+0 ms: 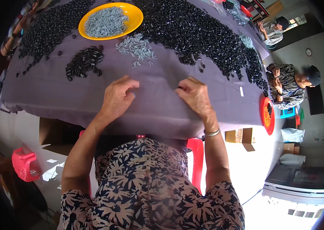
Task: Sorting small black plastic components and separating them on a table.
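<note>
**Small black piece pinched at the cloth's near edge**

Black piece, tiny, sits between our right hand fingertips, closed tight on it. Our left hand, at nine o'clock from it, is curled nearly shut; what it holds we cannot tell. Both rest on the purple cloth. At twelve o'clock lie loose metal pins and a yellow plate; cardboard boxes stand at four o'clock.

We count one yellow plate, one orange plate, two hands at the table, two co-workers, one pink stool, and black pieces and grey pins too many to count.
</note>
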{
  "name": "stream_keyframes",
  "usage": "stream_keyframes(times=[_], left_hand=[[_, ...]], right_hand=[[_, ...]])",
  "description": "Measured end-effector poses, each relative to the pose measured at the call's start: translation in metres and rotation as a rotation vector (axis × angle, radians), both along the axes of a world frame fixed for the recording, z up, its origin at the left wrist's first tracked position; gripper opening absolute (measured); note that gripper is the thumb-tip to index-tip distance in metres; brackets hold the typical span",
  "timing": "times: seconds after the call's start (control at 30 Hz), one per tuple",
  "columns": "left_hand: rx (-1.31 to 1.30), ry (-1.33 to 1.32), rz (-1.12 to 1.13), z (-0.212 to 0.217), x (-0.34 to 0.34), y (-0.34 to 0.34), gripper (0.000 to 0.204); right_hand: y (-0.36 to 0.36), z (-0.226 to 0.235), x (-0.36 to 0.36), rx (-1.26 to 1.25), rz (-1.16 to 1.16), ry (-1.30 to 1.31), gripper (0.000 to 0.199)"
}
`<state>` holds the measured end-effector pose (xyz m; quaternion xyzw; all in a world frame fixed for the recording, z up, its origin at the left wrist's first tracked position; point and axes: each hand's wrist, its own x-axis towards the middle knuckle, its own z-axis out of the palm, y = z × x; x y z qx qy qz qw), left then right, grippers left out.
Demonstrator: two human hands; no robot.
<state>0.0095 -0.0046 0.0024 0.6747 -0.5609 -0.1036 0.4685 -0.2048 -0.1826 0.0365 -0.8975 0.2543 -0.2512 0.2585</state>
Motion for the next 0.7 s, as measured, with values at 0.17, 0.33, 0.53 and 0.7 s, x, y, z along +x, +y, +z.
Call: stream_keyframes(times=[0.17,0.33,0.53,0.7], left_hand=[[-0.032,0.005,-0.005,-0.001,0.0,-0.003,0.029],[-0.02,0.013,-0.01,0.001,-0.002,-0.002,0.028],[-0.021,0.024,-0.015,-0.001,-0.002,0.001,0.03],[0.082,0.06,-0.035,0.006,-0.001,-0.004,0.029]], right_hand=[[-0.026,-0.009,0.002,-0.107,-0.109,-0.043,0.013],[-0.072,-0.003,-0.012,-0.201,-0.319,-0.077,0.016],[-0.086,-0.008,0.008,-0.186,-0.266,-0.079,0.018],[-0.106,-0.013,0.029,-0.381,-0.297,0.11,0.014]])
